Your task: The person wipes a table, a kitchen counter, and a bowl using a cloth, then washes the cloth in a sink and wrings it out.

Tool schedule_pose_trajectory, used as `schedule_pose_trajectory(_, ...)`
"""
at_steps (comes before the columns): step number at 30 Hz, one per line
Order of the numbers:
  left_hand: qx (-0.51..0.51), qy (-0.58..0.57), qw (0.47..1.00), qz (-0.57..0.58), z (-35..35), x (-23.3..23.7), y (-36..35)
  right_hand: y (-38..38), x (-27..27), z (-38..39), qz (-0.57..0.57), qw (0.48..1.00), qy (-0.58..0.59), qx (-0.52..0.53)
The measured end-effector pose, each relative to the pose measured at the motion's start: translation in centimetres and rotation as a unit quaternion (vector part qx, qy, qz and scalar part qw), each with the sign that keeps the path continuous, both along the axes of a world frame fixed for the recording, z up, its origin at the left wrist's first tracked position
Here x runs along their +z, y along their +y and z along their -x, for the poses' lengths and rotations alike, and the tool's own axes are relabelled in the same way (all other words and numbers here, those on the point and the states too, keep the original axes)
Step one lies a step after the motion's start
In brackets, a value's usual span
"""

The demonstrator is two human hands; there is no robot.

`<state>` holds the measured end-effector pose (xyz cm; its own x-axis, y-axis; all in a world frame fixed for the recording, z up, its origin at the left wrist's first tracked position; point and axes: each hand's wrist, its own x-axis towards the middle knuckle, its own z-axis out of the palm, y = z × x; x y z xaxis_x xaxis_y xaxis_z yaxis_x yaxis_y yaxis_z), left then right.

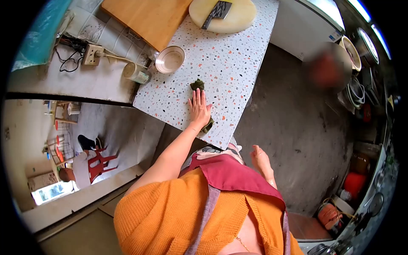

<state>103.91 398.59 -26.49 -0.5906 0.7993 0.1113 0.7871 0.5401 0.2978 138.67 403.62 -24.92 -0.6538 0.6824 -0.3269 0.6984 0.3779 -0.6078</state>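
My left hand (pixel 199 110) lies flat on the speckled table (pixel 229 85), fingers stretched out over a dark green, crumpled cloth. One end of the cloth (pixel 197 84) shows past my fingertips, and another part shows beside my wrist; the middle is hidden under my palm. Away from the table, my right hand (pixel 262 160) hangs beside my apron with loosely bent fingers, and nothing shows in it. Beyond the left hand stand a pale bowl (pixel 170 59) and a glass jar (pixel 137 73).
A cleaver (pixel 216 14) rests on a round cutting board (pixel 242 19) at the far end. A wooden board (pixel 142 19) and a power strip (pixel 92 55) are at the left. Pots and buckets line the right side. Through an opening at the left, a person (pixel 78 168) sits on a red chair.
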Motion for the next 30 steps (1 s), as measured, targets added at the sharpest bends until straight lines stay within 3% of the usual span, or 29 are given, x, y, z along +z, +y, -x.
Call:
schedule_pose_trajectory(8,0.094,0.029,0.994,-0.052,3.9,-2.1,6.1,1.8,0.8,1.5,0.02,0.996,0.032,0.086)
schedule_pose_trajectory(13,0.11,-0.015,0.991,-0.076,7.3,-2.4,11.7,3.1,1.0,-1.3,0.01,0.996,0.015,0.083)
schedule_pose_trajectory(19,0.1,0.002,0.989,-0.108,10.1,-3.7,19.7,5.6,0.9,-6.0,0.082,0.992,-0.088,0.029)
schedule_pose_trajectory(22,-0.002,0.022,0.979,-0.201,9.9,-4.9,23.9,7.7,-0.1,-7.2,0.085,0.988,-0.115,0.059)
schedule_pose_trajectory(23,-0.005,-0.07,0.975,-0.213,8.6,-4.3,25.1,8.4,-0.1,-7.1,0.085,0.985,-0.125,0.082)
schedule_pose_trajectory(24,-0.068,-0.016,0.975,-0.21,7.5,-4.2,25.4,9.2,0.0,-6.7,0.084,0.984,-0.127,0.09)
schedule_pose_trajectory(26,-0.133,-0.057,0.956,-0.257,4.7,-4.6,26.6,11.2,0.3,-4.9,0.076,0.978,-0.13,0.143)
schedule_pose_trajectory(30,-0.245,-0.035,0.957,-0.149,-1.3,-3.2,23.8,15.2,1.9,0.3,0.039,0.974,-0.106,0.198)
